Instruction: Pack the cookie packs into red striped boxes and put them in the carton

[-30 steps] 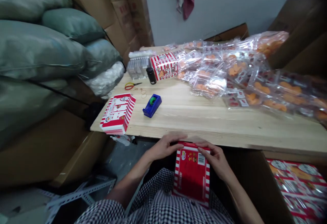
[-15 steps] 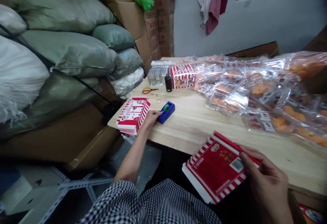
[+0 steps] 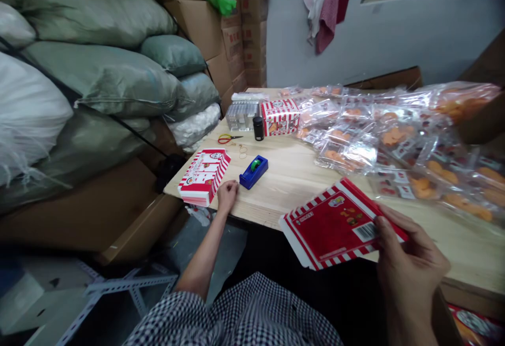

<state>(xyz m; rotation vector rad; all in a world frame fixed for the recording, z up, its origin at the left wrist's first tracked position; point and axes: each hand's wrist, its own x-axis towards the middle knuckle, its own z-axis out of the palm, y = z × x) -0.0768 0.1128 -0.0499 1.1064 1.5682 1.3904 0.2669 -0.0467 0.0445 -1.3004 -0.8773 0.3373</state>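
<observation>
My right hand [image 3: 412, 248] grips a flat red-and-white striped carton [image 3: 335, 225] by its right end, thumb on top, tilted over the table's front edge. A barcode and small food pictures show on its red face. My left hand [image 3: 228, 194] is closed with the fingertips pinched, just left of the front end of a blue tape dispenser [image 3: 254, 173] and apart from it. What is in the pinch, if anything, is too small to make out. A stack of flat striped cartons [image 3: 203, 177] lies beside that hand.
On the wooden table [image 3: 284, 177] are scissors [image 3: 229, 138], rubber bands [image 3: 242, 151], a black jar [image 3: 258, 128], an upright striped box [image 3: 280, 117], clear plastic cases [image 3: 242, 114] and many clear packets [image 3: 343, 151]. Stuffed sacks [image 3: 106, 80] and cardboard boxes [image 3: 197, 25] rise at left.
My left hand has drawn back left and toward me from the tape dispenser's front end. My right hand has raised and turned the carton, bringing it further over the table edge.
</observation>
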